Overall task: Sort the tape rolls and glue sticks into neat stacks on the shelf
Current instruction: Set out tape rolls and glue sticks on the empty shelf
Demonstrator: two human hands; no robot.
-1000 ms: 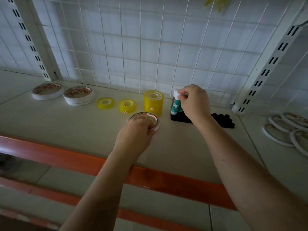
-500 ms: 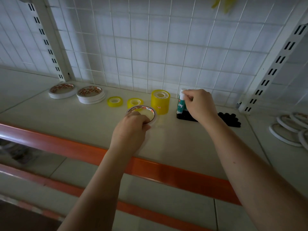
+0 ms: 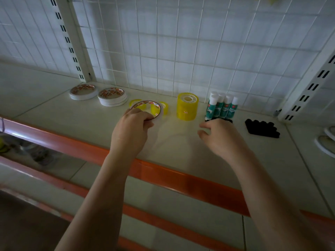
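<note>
Left hand [image 3: 133,131] grips patterned tape roll [image 3: 147,111], lifted off shelf [image 3: 54,113]. Right hand [image 3: 220,137] empty, fingers loose; glue sticks [image 3: 222,108] grouped just beyond. Yellow rolls [image 3: 187,106] partly stacked; patterned stack [image 3: 112,96] unfinished.

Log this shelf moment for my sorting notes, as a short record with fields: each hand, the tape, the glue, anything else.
left hand: holds a flat white tape roll, lifted and tilted
right hand: holds nothing, fingers loosely curled, just in front of the glue sticks
glue sticks: standing upright in a close group near the back grid
yellow tape stack: tall, left of the glue sticks
flat white rolls: two piles at the far left
small yellow rolls: partly hidden behind the held roll
black holder: right of the glue sticks
</note>
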